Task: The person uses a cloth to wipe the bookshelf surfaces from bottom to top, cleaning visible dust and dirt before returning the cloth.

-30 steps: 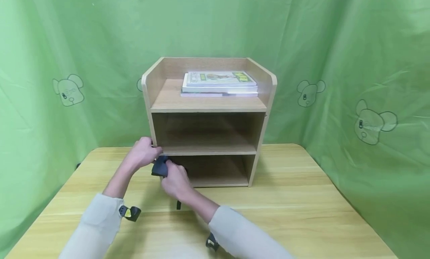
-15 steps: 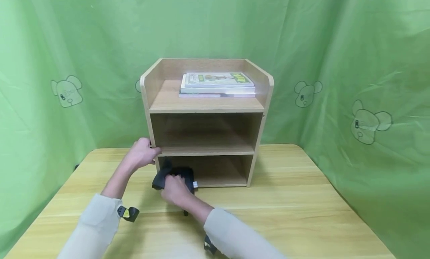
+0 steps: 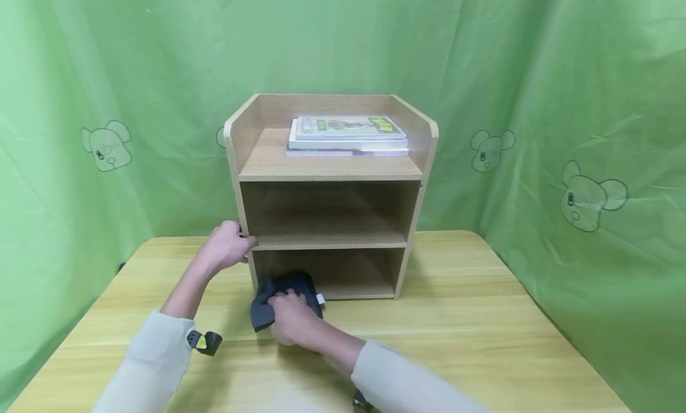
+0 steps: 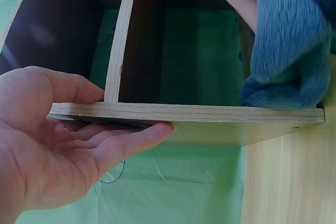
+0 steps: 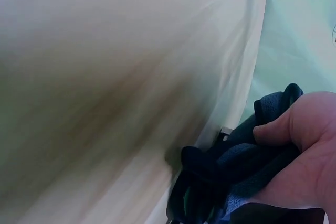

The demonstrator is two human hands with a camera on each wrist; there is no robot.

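- Blue cloth (image 4: 289, 38), soft-piled and bunched, is the thing I am working with. It lies at the front left corner of the wooden shelf unit's (image 3: 329, 168) lower compartment (image 3: 348, 270), and seems to touch the foot of the left upright (image 4: 210, 113).
- A second ago it was up near the level of the middle shelf (image 4: 122, 40); since then I have brought it down and slightly to the right. I judge that this puts the work at the bottom end of that upright.
- A white tag (image 3: 320, 298) now sticks out at the cloth's right side; it did not show in the earliest view.
- With my right hand (image 3: 292, 318) I grip the cloth, thumb pressed on it and fingers bent into its folds; most of those fingertips are hidden.
- With my left hand (image 3: 227, 245) I pinch the upright, thumb on the inner side where the middle shelf meets it, fingers along the outer face. That hold has not moved, which I take to be a steadying one.
- Further out, the stacked books (image 3: 348, 136) lie flat on top, undisturbed.
- Under everything is the pale table (image 3: 482, 324); behind hangs the green curtain (image 3: 343, 44).
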